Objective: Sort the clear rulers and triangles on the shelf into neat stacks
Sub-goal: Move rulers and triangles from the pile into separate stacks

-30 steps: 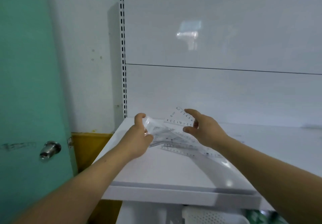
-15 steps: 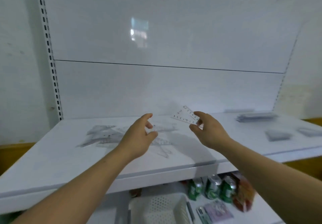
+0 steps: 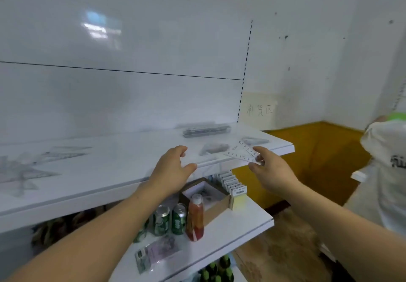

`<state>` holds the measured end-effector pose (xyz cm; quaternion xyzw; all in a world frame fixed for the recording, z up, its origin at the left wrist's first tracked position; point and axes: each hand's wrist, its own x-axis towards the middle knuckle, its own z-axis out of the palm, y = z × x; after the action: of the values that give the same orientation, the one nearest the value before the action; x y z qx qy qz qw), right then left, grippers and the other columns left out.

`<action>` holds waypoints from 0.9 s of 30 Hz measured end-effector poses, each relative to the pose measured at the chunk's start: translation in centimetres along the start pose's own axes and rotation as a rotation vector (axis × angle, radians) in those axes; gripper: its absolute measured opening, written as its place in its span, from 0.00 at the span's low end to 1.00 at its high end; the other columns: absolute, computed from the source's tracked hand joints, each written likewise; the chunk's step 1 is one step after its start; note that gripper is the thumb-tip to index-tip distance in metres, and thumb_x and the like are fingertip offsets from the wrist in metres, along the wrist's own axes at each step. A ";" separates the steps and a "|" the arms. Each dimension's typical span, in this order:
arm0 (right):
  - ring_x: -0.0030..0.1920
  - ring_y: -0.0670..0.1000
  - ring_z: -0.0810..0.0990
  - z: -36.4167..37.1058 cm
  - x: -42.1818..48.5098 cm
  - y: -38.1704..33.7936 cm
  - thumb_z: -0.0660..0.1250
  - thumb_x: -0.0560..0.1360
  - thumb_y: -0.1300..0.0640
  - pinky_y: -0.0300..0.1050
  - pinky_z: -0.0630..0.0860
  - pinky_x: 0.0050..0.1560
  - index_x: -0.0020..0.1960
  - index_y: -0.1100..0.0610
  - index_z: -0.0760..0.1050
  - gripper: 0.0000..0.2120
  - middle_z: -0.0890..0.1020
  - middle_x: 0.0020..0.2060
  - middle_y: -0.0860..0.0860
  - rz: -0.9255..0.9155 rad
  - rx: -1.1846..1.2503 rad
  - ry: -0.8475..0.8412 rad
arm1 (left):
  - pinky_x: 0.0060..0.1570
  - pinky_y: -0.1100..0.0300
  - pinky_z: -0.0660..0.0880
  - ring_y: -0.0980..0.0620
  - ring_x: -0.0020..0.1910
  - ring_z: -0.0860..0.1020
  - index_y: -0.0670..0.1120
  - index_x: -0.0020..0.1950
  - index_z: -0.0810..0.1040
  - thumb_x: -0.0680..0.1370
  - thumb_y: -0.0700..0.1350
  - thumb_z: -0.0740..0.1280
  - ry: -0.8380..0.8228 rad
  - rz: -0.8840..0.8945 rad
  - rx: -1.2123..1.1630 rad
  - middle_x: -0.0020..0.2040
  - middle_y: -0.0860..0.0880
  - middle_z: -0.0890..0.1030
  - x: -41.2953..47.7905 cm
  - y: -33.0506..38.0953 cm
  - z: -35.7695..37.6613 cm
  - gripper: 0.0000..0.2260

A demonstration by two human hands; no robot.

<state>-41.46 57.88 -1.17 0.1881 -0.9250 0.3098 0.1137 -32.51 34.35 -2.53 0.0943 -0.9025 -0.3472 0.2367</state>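
Head view: the right hand (image 3: pixel 274 172) pinches a small clear plastic triangle with printed black numbers (image 3: pixel 241 153) between thumb and fingertips, holding it just above the front right part of the white shelf (image 3: pixel 109 172). Gripping it by one corner leaves most of the piece free, which probably makes it easier to line up over a pile before letting go. The left hand (image 3: pixel 172 171) holds nothing; its fingers are loosely bent and spread over the shelf's front edge, apparently ready to steady or square up whatever it reaches.

To the right of centre in the frame, the sorted goods lie on the shelf. A flat stack of clear rulers (image 3: pixel 206 129) sits against the back. A small stack of clear triangles (image 3: pixel 214 149) lies nearer the front, and a second triangle stack (image 3: pixel 256 140) lies just beyond the held piece. The held triangle hangs between these two, so either could be its destination. At the left edge of the frame a loose heap of clear rulers and triangles (image 3: pixel 22 172) waits unsorted.

The shelf is glossy white metal with a white back panel (image 3: pixel 109 95) behind it. On the lower white shelf (image 3: pixel 230 227) stand green drink cans (image 3: pixel 179 219), a bottle of red liquid (image 3: pixel 194 218) and an open cardboard box (image 3: pixel 217 207). At the right edge stands a person in a white shirt (image 3: pixel 382 172), in front of a mustard-yellow lower wall (image 3: pixel 307 150).
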 end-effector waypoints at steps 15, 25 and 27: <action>0.64 0.53 0.72 0.0 10.3 8.6 0.63 0.78 0.52 0.50 0.71 0.62 0.73 0.49 0.63 0.25 0.73 0.66 0.50 -0.047 0.035 -0.031 | 0.64 0.52 0.68 0.46 0.67 0.68 0.47 0.71 0.67 0.75 0.55 0.66 0.009 -0.124 0.268 0.70 0.48 0.67 9.9 2.6 8.3 0.27; 0.70 0.54 0.64 0.4 20.8 12.6 0.64 0.76 0.52 0.52 0.63 0.69 0.71 0.48 0.66 0.23 0.66 0.71 0.50 -0.087 -0.046 -0.177 | 0.56 0.56 0.71 0.50 0.58 0.74 0.49 0.64 0.73 0.76 0.55 0.64 -0.007 -0.188 0.320 0.63 0.50 0.74 13.4 2.1 10.5 0.19; 0.69 0.54 0.65 0.6 22.5 13.2 0.64 0.76 0.51 0.51 0.63 0.68 0.71 0.49 0.67 0.23 0.67 0.71 0.50 -0.125 -0.075 -0.250 | 0.55 0.57 0.70 0.50 0.58 0.74 0.49 0.64 0.73 0.76 0.56 0.65 0.004 -0.198 0.339 0.63 0.49 0.74 13.3 2.3 10.6 0.19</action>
<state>-67.33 60.98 -1.31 0.2781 -0.9294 0.2416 0.0238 -49.30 37.76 -3.07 0.2217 -0.9340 -0.2115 0.1840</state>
